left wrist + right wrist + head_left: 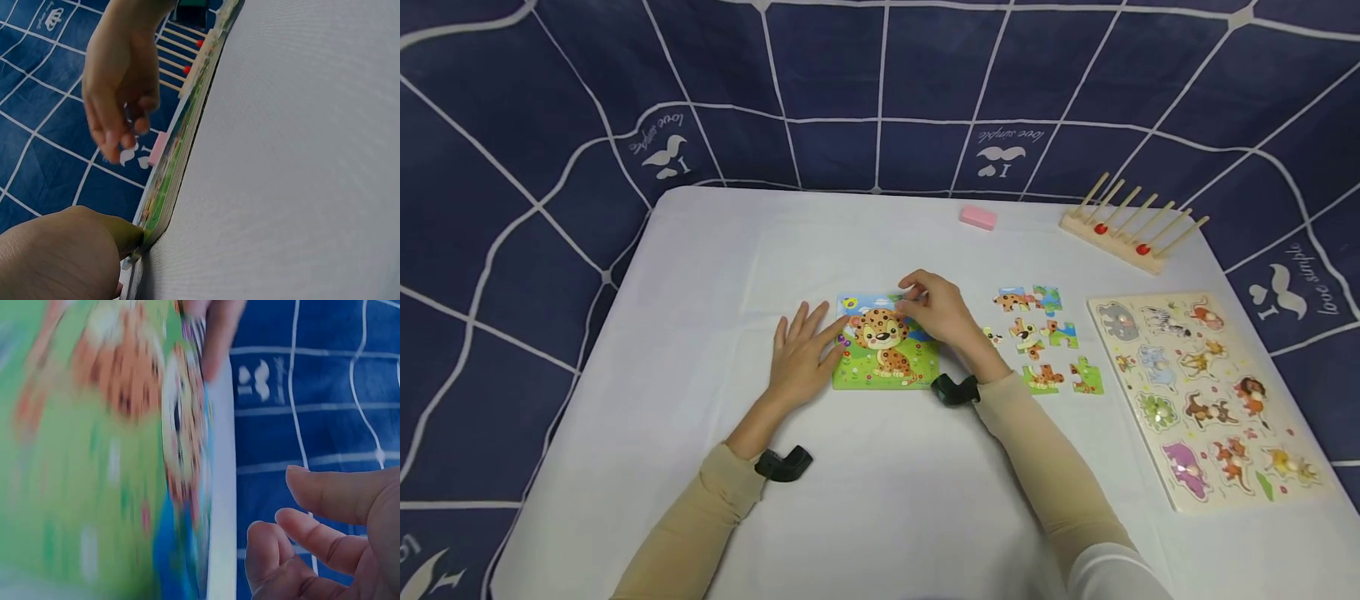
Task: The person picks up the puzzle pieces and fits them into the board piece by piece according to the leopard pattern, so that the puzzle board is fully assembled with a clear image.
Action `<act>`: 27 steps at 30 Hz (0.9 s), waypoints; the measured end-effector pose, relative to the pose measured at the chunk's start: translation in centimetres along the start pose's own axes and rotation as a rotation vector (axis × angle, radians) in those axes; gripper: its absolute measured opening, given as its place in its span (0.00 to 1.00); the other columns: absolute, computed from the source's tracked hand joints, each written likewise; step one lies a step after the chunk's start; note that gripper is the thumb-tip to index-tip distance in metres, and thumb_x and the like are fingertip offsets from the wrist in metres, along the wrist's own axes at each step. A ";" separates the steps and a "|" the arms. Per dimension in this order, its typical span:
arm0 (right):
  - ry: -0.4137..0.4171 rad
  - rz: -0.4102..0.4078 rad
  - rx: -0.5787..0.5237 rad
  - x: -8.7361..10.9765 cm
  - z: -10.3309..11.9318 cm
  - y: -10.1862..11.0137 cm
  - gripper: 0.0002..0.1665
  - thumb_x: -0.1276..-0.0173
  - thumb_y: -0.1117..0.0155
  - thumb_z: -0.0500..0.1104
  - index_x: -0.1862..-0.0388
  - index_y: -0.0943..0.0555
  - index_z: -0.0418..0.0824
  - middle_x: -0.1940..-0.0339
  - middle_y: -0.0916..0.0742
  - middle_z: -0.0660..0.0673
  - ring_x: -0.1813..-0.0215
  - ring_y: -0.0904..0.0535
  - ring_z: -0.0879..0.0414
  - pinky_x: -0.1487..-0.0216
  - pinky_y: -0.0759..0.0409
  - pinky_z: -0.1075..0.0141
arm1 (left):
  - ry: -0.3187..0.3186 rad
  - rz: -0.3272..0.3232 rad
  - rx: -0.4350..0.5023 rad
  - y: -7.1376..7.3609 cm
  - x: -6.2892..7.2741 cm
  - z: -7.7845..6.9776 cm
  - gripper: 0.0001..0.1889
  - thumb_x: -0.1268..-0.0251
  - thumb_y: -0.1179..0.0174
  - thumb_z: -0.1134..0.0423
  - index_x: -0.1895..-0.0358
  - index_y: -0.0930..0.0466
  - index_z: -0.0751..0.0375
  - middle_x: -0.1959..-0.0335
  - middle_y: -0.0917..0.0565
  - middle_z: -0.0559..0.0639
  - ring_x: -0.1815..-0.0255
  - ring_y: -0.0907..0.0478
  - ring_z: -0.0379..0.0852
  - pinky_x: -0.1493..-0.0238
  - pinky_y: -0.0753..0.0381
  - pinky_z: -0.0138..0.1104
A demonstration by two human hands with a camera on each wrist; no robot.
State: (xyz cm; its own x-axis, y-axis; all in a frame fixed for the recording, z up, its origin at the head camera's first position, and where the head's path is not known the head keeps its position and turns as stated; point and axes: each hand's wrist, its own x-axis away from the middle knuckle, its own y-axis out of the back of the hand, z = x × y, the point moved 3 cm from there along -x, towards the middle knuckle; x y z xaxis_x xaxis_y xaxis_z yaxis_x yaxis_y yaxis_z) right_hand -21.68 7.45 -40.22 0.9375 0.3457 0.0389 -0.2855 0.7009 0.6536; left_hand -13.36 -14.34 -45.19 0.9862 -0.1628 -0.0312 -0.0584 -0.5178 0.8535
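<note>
A puzzle board [891,367] with a spotted leopard cub on green grass lies flat on the table. My left hand [797,362] spreads its fingers along the board's left side, index finger and thumb right at its edge. In the left wrist view the thumb of that hand [69,253] touches the board's corner. Above the upper right part of the board hovers my right hand [940,308], fingers loosely bent. The right wrist view shows this hand [331,540] with thumb and fingers apart and nothing between them. Loose jigsaw pieces [1043,377] lie right of the board.
A wooden board with animal pieces [1213,408] lies at the right. Behind it stands a wooden rack [1112,242] with upright pegs and two red beads. A pink block [978,217] sits near the far edge of the white-covered table [700,275].
</note>
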 end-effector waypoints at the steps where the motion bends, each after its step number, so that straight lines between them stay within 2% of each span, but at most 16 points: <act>1: -0.015 -0.014 0.002 0.2 -0.6 0.8 0.19 0.32 0.35 0.42 0.44 0.21 0.36 0.58 0.16 0.40 0.62 0.22 0.49 0.61 0.25 0.62 | -0.001 -0.002 -0.002 0.0 0.0 0.0 0.25 0.26 0.52 0.52 0.28 0.34 0.47 0.21 0.46 0.55 0.19 0.61 0.59 0.24 0.71 0.57; 9: -0.170 -0.176 -0.005 2.4 -5.9 7.8 0.22 0.31 0.36 0.43 0.41 0.23 0.36 0.55 0.18 0.38 0.60 0.22 0.51 0.65 0.25 0.68 | -0.002 -0.008 -0.005 0.2 0.1 0.2 0.25 0.27 0.51 0.53 0.28 0.33 0.48 0.21 0.45 0.56 0.19 0.61 0.60 0.24 0.70 0.57; 15: -0.242 -0.279 -0.022 3.8 -8.8 11.5 0.24 0.29 0.38 0.44 0.38 0.24 0.36 0.54 0.20 0.39 0.62 0.22 0.54 0.70 0.25 0.72 | -0.006 -0.007 0.001 0.1 0.1 0.1 0.25 0.27 0.51 0.53 0.28 0.33 0.49 0.21 0.45 0.56 0.19 0.61 0.60 0.24 0.70 0.57; 20: -0.289 -0.300 -0.018 4.4 -10.0 12.7 0.26 0.29 0.38 0.47 0.37 0.25 0.37 0.53 0.21 0.40 0.60 0.26 0.58 0.66 0.27 0.70 | -0.012 -0.014 0.012 0.0 0.1 0.0 0.25 0.27 0.51 0.53 0.29 0.32 0.49 0.21 0.45 0.57 0.19 0.61 0.60 0.24 0.70 0.57; 27: -0.313 -0.269 -0.024 4.4 -10.9 12.8 0.26 0.29 0.39 0.44 0.35 0.26 0.36 0.50 0.22 0.38 0.56 0.27 0.53 0.61 0.28 0.67 | -0.014 -0.020 0.020 0.0 0.0 -0.1 0.25 0.27 0.51 0.54 0.29 0.32 0.50 0.21 0.45 0.57 0.19 0.61 0.60 0.24 0.70 0.57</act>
State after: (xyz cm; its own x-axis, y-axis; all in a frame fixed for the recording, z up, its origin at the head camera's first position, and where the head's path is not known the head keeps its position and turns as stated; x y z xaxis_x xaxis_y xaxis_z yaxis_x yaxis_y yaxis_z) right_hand -23.39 24.71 -39.95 0.9934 -0.0559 0.0999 -0.0232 0.7560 0.6542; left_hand -13.33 -14.22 -45.15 0.9849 -0.1643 -0.0554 -0.0423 -0.5379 0.8420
